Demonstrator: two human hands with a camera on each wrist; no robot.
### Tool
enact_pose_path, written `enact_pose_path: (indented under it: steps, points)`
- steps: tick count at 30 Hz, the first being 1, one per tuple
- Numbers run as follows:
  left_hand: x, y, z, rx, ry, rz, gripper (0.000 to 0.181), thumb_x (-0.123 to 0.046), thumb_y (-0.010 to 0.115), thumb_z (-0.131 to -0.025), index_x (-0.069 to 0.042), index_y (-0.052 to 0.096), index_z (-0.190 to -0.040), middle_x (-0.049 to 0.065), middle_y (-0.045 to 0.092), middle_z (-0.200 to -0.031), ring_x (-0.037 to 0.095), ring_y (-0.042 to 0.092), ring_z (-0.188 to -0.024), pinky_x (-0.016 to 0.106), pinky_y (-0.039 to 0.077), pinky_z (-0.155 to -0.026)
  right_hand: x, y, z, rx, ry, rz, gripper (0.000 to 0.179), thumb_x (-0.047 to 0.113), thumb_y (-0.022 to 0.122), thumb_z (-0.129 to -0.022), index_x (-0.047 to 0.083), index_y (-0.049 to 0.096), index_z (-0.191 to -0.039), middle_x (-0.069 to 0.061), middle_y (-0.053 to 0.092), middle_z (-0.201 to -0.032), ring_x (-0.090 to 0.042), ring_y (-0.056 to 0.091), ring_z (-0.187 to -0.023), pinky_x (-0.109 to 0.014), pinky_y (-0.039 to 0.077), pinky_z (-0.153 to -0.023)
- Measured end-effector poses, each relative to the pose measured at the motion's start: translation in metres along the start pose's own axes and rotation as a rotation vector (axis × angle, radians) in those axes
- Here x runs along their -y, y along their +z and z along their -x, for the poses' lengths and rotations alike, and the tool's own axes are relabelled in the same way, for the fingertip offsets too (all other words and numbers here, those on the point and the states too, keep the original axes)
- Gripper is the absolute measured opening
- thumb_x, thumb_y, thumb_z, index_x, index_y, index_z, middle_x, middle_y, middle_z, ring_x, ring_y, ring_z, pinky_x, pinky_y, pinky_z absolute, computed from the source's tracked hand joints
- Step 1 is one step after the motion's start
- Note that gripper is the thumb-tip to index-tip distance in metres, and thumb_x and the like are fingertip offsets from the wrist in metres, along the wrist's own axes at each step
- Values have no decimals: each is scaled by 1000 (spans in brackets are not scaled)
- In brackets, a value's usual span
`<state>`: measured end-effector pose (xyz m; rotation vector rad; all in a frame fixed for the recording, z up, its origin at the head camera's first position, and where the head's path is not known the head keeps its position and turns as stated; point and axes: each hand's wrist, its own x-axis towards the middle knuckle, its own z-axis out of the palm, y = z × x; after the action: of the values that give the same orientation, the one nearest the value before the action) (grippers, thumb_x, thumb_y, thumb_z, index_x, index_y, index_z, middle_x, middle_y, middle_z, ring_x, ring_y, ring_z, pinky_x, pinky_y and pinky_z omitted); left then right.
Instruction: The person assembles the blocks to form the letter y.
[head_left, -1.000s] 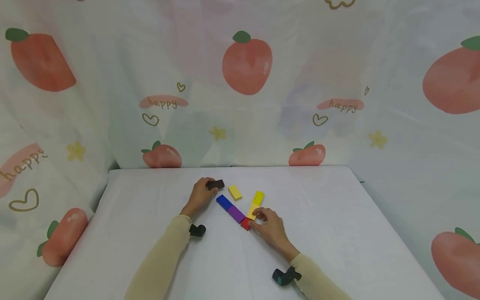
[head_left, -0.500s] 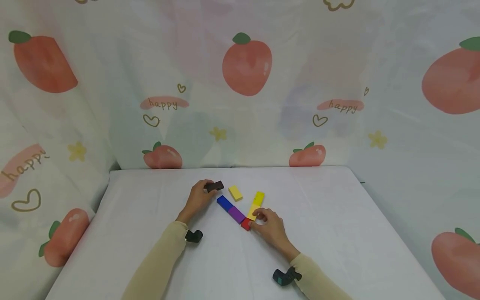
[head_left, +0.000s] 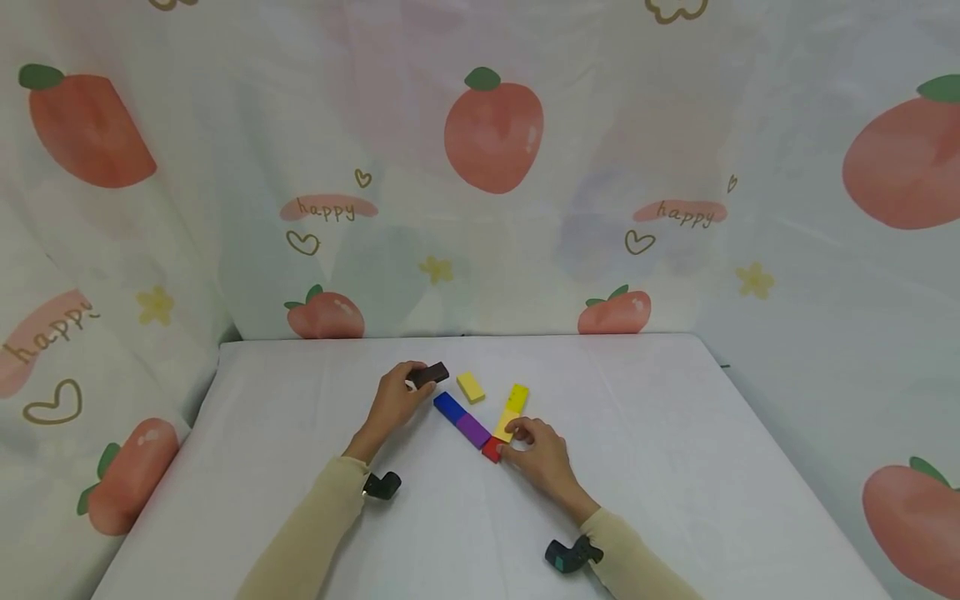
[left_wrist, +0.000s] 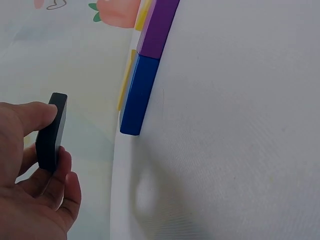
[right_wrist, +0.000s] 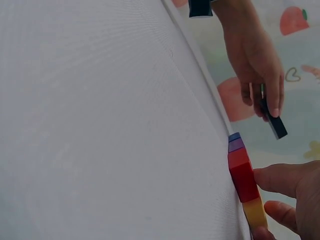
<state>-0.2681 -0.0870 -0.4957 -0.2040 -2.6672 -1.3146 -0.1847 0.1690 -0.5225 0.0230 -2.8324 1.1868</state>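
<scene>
My left hand (head_left: 396, 402) pinches a black rectangular block (head_left: 431, 375) between thumb and fingers. It is held left of and a little beyond the blue block (left_wrist: 137, 100). A purple block (head_left: 473, 430) joins the blue one end to end, leading to a red block (right_wrist: 244, 172). From the red block a pale yellow block (head_left: 506, 423) and a bright yellow block (head_left: 517, 397) run away from me, forming a V. My right hand (head_left: 546, 458) touches this corner, thumb at the red block and a fingertip at the pale yellow one. Whether it grips either is unclear.
A loose yellow block (head_left: 471, 387) lies inside the V's opening. All blocks lie on a white-covered table (head_left: 637, 433). A fruit-printed curtain (head_left: 405, 125) rises behind and at both sides. Each wrist wears a black camera (head_left: 383, 485).
My left hand and forearm have drawn slightly back toward me and left, with the black block tilting a little more. My right hand and the blocks in the V look unmoved.
</scene>
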Motion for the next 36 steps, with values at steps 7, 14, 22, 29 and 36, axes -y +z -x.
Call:
enact_pose_path:
  steps: [7,14,22,29,36]
  points:
    - [-6,-2,9,-46,32,14,39,-20,73,-88,-4,62,-122,13,66,-115,24,60,-100,35,51,-83,-1,1,-1,-1,-1,2,26,27,79,-81,19,69,-103,1,62,-93,-16,51,-89,-32,39,-79]
    - [-10,-2,18,-69,37,18,39,-23,74,-87,-5,63,-120,12,67,-114,24,61,-101,37,50,-84,-1,1,0,-2,-6,1,27,28,79,-80,19,69,-103,1,62,-93,-16,52,-89,-32,39,-78]
    - [-16,-1,28,-69,-4,37,39,-22,77,-84,-7,63,-118,10,66,-111,23,59,-100,39,49,-90,0,0,-1,2,2,12,26,29,79,-81,20,69,-103,1,62,-93,-16,51,-89,-33,38,-79]
    - [-17,1,38,-78,4,23,39,-22,77,-84,-8,64,-118,8,67,-109,21,59,-98,37,49,-87,0,-1,-1,8,-6,9,26,29,78,-81,20,68,-103,2,61,-93,-16,51,-89,-34,37,-80]
    - [-20,3,49,-77,8,14,37,-22,78,-82,-10,65,-114,6,68,-103,19,59,-94,32,45,-79,-1,-1,0,1,-11,14,25,29,79,-81,20,68,-102,2,62,-93,-17,52,-89,-34,37,-80]
